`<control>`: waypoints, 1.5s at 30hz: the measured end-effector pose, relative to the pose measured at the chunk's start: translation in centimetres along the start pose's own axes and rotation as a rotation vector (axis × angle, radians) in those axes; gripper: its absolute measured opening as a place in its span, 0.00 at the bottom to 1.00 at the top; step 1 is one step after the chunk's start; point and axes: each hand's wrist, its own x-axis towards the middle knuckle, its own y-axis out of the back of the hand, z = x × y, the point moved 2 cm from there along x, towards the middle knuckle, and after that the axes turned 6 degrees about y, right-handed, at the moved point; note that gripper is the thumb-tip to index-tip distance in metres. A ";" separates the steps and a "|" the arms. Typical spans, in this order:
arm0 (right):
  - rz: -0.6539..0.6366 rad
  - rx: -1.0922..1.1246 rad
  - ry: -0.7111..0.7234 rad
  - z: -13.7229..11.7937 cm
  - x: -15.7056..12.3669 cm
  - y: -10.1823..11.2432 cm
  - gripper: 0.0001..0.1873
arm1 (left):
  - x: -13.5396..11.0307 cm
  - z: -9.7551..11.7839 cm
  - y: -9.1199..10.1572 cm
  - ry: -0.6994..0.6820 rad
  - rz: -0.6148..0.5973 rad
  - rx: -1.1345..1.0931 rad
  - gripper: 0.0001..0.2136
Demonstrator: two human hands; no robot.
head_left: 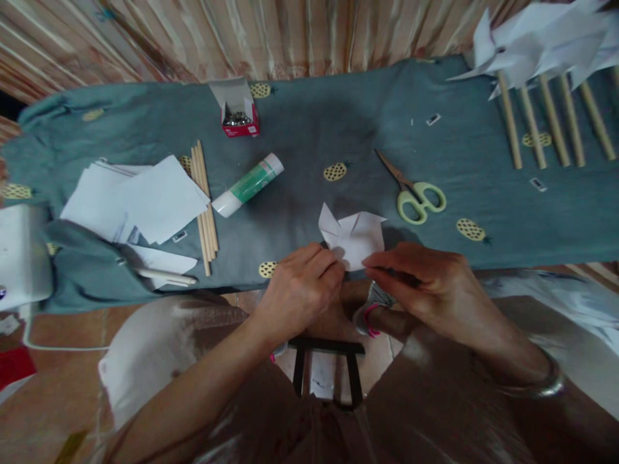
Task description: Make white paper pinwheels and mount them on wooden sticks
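A white paper pinwheel (358, 240), cut and partly folded, is between my hands at the table's near edge. My left hand (307, 280) is closed on its lower left side. With thumb and forefinger, my right hand (425, 277) pinches its lower right corner. The curled fingers hide part of the paper's lower edge. Beyond my right hand lie scissors (418, 198) with pale green handles, their blades pointing up and left. To the upper left of the paper rests a green and white glue stick (249, 185).
Wooden sticks (203, 206) lie beside stacked white paper squares (155, 200) at left. A red box (239, 122) of small metal pieces stands open at the back. Finished paper pinwheels (536, 48) on sticks lie at far right. A white device (24, 254) sits at the left edge.
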 end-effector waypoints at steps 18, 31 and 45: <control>0.022 -0.165 -0.070 0.0 1.5 -2.1 0.09 | -0.6 -0.2 -0.9 0.077 0.029 -0.244 0.09; 0.092 -0.117 -0.113 -0.2 1.0 -1.6 0.07 | -0.4 -0.5 -1.3 0.136 0.073 -0.321 0.08; 0.096 -0.244 -0.062 -0.4 1.4 -2.7 0.11 | -0.5 -0.4 -1.2 0.150 0.049 -0.334 0.09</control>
